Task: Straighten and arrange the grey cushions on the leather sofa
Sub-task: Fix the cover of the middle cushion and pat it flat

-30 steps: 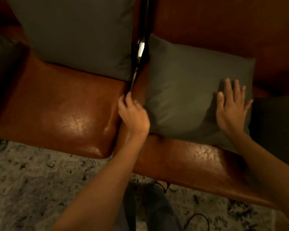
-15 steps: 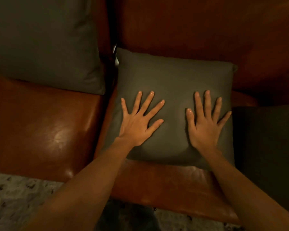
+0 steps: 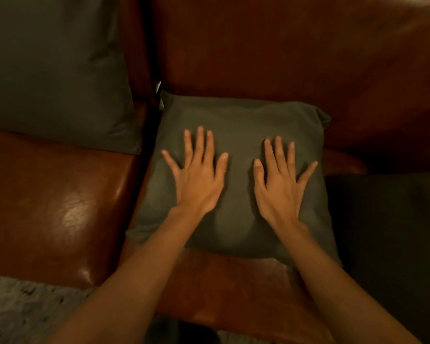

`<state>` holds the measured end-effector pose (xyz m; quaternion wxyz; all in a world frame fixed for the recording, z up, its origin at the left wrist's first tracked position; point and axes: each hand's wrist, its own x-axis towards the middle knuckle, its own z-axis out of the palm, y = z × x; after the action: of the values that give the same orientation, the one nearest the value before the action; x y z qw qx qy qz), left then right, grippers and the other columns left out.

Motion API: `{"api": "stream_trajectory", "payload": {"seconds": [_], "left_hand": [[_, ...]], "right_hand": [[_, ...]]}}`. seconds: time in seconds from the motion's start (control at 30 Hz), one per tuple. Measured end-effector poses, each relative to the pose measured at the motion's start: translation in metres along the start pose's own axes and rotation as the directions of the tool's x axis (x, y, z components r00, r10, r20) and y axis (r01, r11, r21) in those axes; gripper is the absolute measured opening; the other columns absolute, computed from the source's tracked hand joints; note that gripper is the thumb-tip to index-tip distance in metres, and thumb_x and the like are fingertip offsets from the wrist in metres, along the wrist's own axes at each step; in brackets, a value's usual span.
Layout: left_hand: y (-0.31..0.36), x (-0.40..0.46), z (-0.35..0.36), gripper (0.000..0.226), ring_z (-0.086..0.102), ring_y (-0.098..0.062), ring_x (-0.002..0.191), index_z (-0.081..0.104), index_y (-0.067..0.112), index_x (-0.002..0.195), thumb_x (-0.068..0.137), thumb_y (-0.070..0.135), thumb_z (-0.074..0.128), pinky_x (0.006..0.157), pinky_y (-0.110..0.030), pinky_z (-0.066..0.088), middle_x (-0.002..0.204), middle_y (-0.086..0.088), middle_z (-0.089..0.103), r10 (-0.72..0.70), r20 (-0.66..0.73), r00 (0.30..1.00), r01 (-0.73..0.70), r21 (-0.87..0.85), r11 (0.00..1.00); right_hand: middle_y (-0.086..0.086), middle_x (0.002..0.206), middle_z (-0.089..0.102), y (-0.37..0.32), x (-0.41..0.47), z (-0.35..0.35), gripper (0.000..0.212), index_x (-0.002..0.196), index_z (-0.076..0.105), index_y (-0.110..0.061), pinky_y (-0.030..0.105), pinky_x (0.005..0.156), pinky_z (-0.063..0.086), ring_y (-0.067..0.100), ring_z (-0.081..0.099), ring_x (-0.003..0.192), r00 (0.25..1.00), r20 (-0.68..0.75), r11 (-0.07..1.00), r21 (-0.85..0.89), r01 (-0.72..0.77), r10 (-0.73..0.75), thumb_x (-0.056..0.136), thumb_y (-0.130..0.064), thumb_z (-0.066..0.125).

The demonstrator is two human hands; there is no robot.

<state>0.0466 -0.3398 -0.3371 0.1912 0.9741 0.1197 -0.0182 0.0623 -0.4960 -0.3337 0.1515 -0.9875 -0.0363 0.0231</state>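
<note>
Both hands flat on the square grey fabric cushion (image 3: 236,145), lying on the right-hand seat of the brown leather sofa (image 3: 55,207), back edge against the backrest, left edge along the seam between the two seat pads. Left hand (image 3: 199,180) on the left half, right hand (image 3: 281,187) on the right half; each grip spread wide, fingers splayed and pressed palm-down, pinching nothing. Hollows in the filling under both palms, a bulge between the wrists.

Second large grey cushion (image 3: 52,68) propped upright against the backrest over the left seat, its lower right corner near the seam. Third dark cushion (image 3: 387,232) at the right end of the sofa, touching or just beside the pressed one (too dim to tell which). Small pale object (image 3: 158,85) wedged in the gap at the back of the seam, identity unclear.

Likely step: patting the middle cushion flat before standing it up or squaring it.

Risks from here:
- Uneven pressure leaving the two palm dents and the ridge between, so a lumpy face once upright.
- Slick leather under smooth fabric: a forward push sliding the whole cushion toward the front edge of the seat, or off onto the pale speckled rug (image 3: 15,311).
- Sideways shove driving the left corner into the seam gap, or nudging the dark neighbour out of line.
- Rear right corner already puckered; more pressing probably worsening the crease.
</note>
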Motion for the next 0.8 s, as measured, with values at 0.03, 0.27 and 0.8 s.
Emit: {"api": "stream_trajectory", "payload": {"seconds": [0.03, 0.27, 0.8], "left_hand": [[0.013, 0.009, -0.002, 0.057, -0.007, -0.019, 0.149, 0.011, 0.029, 0.154, 0.101, 0.05, 0.014, 0.11, -0.065, -0.012, 0.163, 0.006, 0.004, 0.09, -0.03, 0.995, -0.089, 0.034, 0.995], [-0.01, 0.083, 0.004, 0.056, -0.013, -0.026, 0.149, 0.007, 0.049, 0.15, 0.096, 0.065, 0.014, 0.112, -0.064, -0.011, 0.162, 0.012, 0.0, -0.096, 0.077, 0.992, 0.095, 0.012, 0.995], [-0.026, 0.107, 0.03, 0.086, -0.018, -0.032, 0.147, -0.016, 0.033, 0.151, 0.088, 0.074, 0.025, 0.118, -0.054, -0.008, 0.161, -0.001, -0.019, -0.455, 0.19, 0.87, 0.491, -0.263, 0.83]], "right_hand": [[-0.008, 0.163, 0.013, -0.008, 0.008, -0.001, 0.056, 0.156, 0.014, -0.028, 0.056, 0.116, -0.015, 0.013, 0.0, 0.151, 0.999, 0.003, 0.999, 0.008, 0.036, -0.036, 0.103, -0.045, 0.019], [-0.001, 0.165, 0.009, -0.008, 0.072, 0.0, 0.052, 0.156, 0.017, -0.026, 0.049, 0.118, -0.01, 0.016, 0.0, 0.152, 0.997, 0.033, 0.998, 0.01, -0.068, 0.068, 0.106, -0.039, 0.021], [0.003, 0.164, 0.011, 0.041, 0.101, 0.015, 0.061, 0.151, 0.002, -0.052, 0.057, 0.115, 0.013, 0.037, 0.017, 0.146, 0.775, 0.186, 0.764, 0.142, -0.629, 0.604, 0.094, -0.071, 0.013]]}}
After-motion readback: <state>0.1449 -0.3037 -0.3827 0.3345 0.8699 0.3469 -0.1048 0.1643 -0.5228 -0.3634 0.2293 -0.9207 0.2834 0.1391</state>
